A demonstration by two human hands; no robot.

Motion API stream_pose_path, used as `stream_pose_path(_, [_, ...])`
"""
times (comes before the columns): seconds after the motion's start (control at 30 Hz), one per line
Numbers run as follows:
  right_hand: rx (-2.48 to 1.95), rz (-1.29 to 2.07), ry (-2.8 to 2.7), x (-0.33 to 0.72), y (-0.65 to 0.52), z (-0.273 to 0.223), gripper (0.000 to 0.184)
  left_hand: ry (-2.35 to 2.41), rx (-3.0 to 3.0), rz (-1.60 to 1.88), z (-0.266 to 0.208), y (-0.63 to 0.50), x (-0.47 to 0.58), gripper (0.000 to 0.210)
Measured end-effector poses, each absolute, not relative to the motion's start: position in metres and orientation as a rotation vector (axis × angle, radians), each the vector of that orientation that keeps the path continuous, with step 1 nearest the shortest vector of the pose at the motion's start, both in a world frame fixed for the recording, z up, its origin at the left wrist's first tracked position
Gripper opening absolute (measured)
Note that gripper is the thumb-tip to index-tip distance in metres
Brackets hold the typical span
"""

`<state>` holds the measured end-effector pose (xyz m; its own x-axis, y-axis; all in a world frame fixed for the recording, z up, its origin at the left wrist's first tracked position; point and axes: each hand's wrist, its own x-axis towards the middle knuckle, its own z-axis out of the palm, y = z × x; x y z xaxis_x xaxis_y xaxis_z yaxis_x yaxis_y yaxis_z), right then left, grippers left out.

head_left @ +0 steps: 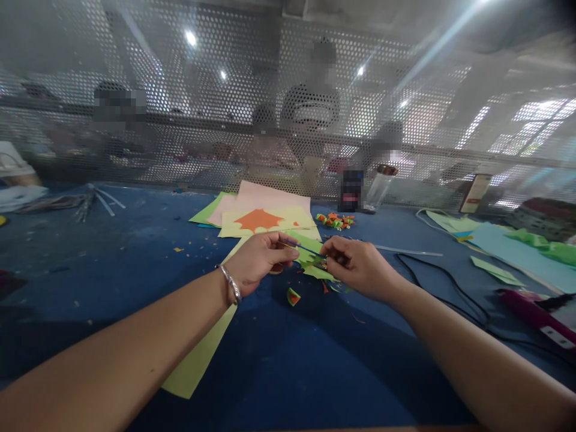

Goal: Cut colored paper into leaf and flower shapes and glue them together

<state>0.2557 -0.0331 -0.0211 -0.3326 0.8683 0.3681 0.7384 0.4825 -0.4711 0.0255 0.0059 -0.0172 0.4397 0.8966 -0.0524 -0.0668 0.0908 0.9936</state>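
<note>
A thin blue strip [306, 247] stretches between my two hands above the table. My left hand [263, 258], with a silver bangle at the wrist, pinches its left end. The right end is in the closed fingers of my right hand [360, 264]. Beneath them lie cut green paper scraps [317, 270], partly hidden by the fingers. Nearer to me is a small folded green and orange paper piece [293, 296]. A long pale yellow-green paper strip [202, 354] runs under my left wrist. Beyond my hands, a cut orange paper [260, 219] rests on yellow sheets [230, 225].
Small green and orange curled pieces [336, 221] form a pile behind my right hand. A clear bottle [381, 187] stands before the perforated metal screen [202, 66], with people behind it. At right are a black cable [463, 305], a magenta power strip [537, 315] and blue sheets [517, 249].
</note>
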Motion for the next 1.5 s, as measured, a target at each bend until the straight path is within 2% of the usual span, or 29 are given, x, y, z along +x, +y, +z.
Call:
stream_pose_path(0.7, [-1.205, 0.157, -2.258, 0.254, -0.036, -0.017, 0.018, 0.980, 1.217, 0.831, -0.005, -0.001, 0.027, 0.028])
stream_pose_path(1.5, [-1.184, 0.184, -2.301, 0.253, -0.041, -0.014, 0.019, 0.716, 1.521, 0.777, -0.007, 0.007, 0.016, 0.022])
